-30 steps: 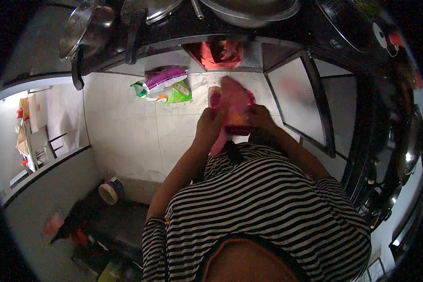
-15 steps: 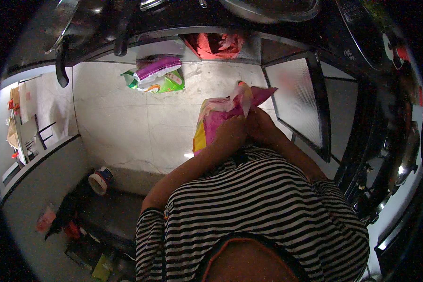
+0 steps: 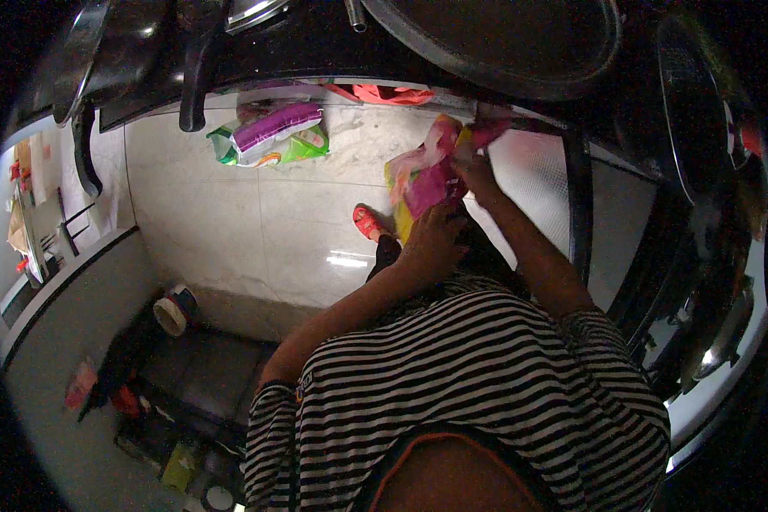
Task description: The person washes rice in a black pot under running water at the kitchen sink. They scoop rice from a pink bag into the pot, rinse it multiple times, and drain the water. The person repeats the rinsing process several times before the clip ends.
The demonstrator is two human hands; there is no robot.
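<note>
A crumpled pink plastic packet (image 3: 427, 183) with yellow patches hangs in front of me, above the floor. Its upper part is pinched by my right hand (image 3: 476, 171), whose fingers close on the plastic. My left hand (image 3: 433, 239) lies against the packet's lower edge, its fingers apart and partly blurred in the dim light. Whatever the packet contains is hidden.
A purple, white and green bag (image 3: 273, 136) lies on the pale tiled floor (image 3: 205, 222). Dark pans (image 3: 503, 43) with projecting handles crowd the counter ahead. A frosted-panel cabinet door (image 3: 533, 183) stands at the right. A white tub (image 3: 171, 316) is at the left.
Both hands, together before, have moved apart; my right hand rose with the packet's top, my left stays lower. The view shifted, and a red sandal now shows beside the packet.
</note>
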